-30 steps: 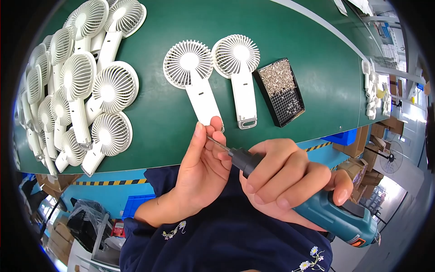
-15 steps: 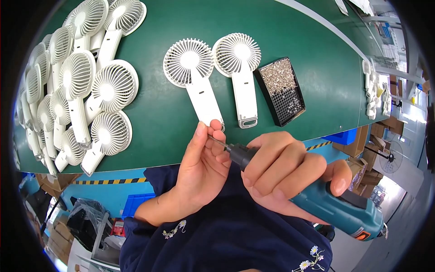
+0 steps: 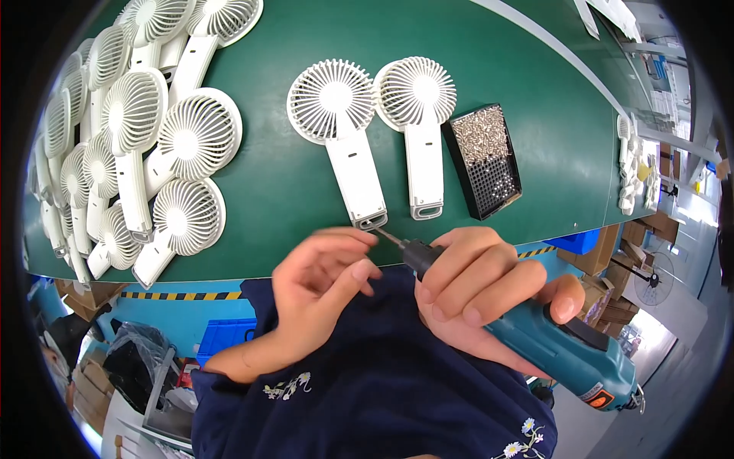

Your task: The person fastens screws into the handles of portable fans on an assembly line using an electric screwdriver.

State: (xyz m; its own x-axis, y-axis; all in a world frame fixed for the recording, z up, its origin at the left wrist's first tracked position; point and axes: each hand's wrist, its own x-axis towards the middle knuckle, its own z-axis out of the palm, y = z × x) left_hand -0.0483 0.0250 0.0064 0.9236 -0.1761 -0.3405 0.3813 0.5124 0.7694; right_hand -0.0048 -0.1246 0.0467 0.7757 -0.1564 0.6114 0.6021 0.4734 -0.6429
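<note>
My right hand (image 3: 489, 294) is wrapped round a teal electric screwdriver (image 3: 566, 348) with a black nose. Its thin bit points up and left, the tip close to the grey loop at the base of a white handheld fan (image 3: 356, 172); whether they touch I cannot tell. My left hand (image 3: 313, 283) is just left of the bit, below that fan, fingers loosely curled and apart, partly smeared, with nothing seen in it. A second white handheld fan (image 3: 424, 161) lies to the right, its head against the first. Beside it sits a black tray (image 3: 514, 187) of small metal screws (image 3: 483, 134).
Many white handheld fans (image 3: 183, 141) are piled on the left of the green table (image 3: 267, 191). More white fans (image 3: 627, 164) lie at the far right. The table's near edge runs just past my hands. Blue bins (image 3: 225, 340) and cardboard boxes (image 3: 612, 264) stand below.
My left hand has come off the bit tip and fan base, moving down and left, its fingers loosening. The screwdriver stays in my right hand, slightly shifted. The view has shifted a little.
</note>
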